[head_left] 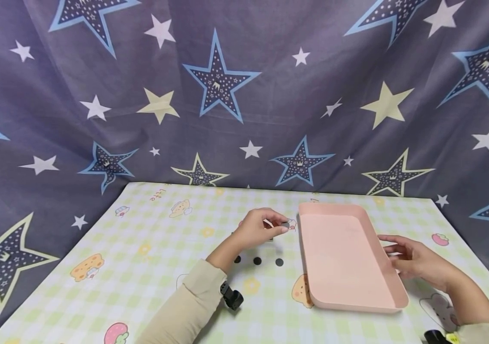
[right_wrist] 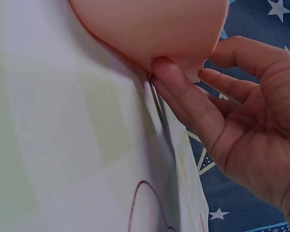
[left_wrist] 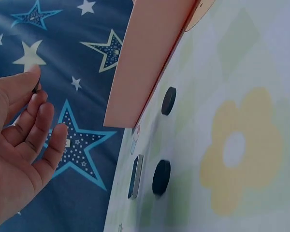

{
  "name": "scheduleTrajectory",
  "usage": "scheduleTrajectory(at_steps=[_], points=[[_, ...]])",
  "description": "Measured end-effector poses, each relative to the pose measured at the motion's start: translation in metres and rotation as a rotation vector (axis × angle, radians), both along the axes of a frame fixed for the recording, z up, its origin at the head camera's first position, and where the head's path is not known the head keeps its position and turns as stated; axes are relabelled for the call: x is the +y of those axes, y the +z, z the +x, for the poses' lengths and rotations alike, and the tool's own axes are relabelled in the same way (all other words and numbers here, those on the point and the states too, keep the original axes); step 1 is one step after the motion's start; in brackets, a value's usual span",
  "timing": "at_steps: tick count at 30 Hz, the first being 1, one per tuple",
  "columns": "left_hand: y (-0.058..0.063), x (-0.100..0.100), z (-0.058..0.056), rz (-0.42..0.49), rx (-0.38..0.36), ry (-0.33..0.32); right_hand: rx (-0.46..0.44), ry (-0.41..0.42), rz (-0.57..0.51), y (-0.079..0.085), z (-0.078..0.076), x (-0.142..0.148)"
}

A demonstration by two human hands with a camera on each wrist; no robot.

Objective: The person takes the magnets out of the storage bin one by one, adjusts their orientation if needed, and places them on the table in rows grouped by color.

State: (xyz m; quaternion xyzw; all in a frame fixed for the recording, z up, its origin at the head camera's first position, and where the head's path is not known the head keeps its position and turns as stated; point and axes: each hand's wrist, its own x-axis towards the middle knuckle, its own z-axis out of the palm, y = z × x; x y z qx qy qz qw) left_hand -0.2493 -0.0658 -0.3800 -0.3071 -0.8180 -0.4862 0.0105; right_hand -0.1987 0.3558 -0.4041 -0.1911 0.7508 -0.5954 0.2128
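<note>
My left hand (head_left: 258, 228) pinches a small dark disc (head_left: 286, 224) between thumb and fingertips, just left of a pink rectangular tray (head_left: 334, 258). In the left wrist view only a dark sliver of that disc (left_wrist: 36, 88) shows. My right hand (head_left: 416, 260) rests against the tray's outer right wall, its fingers loosely bent. From the right wrist, the thumb and fingertips touch the tray wall (right_wrist: 150, 29) near a rounded corner. Below my left hand lie black discs (head_left: 257, 261) in a row. A small flat rectangular piece (left_wrist: 135, 177) lies behind them, mostly hidden in the head view.
A checked cloth with cartoon prints covers the table (head_left: 141, 286). A dark star-patterned curtain (head_left: 227, 134) hangs behind its far edge. The tray's inside floor shows plain pink. A black wrist camera (head_left: 231, 296) sits at the left cuff.
</note>
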Motion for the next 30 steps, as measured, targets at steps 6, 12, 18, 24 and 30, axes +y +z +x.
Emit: scheduleTrajectory(at_steps=[6,12,18,24,30], points=[[0.002,-0.014,0.008,0.002,0.002,0.007,-0.008,-0.012,0.012,0.0,0.0,-0.001],[0.003,-0.033,0.015,0.002,0.003,0.023,-0.008,-0.015,0.012,0.0,0.001,-0.001],[0.001,-0.055,0.021,0.005,0.006,0.03,0.004,-0.026,0.023,0.0,0.001,-0.002],[-0.001,-0.075,0.027,-0.006,0.052,0.057,0.002,-0.022,0.03,-0.001,0.001,-0.002],[0.0,-0.092,0.032,-0.029,0.059,0.08,0.02,-0.017,0.034,0.001,0.0,-0.001]])
